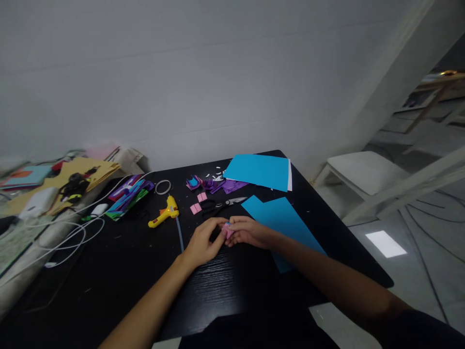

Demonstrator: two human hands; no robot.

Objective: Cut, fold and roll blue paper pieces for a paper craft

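left hand (202,244) + right hand (248,232): pinching pink paper piece (227,231) | black table (127,271) | scissors (223,204) near

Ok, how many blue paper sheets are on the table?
2: one blue sheet at the table's far edge, another blue sheet beside the right hand, partly under that arm. More may be hidden.

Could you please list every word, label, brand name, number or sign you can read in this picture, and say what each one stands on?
None can be read.
The yellow glue gun shows no legible brand or label at this size.
The blue paper sheets, the two small pink pieces on the table and the pink piece held between the left hand and right hand look blank.
The clutter at the far left is too blurred to show any print.
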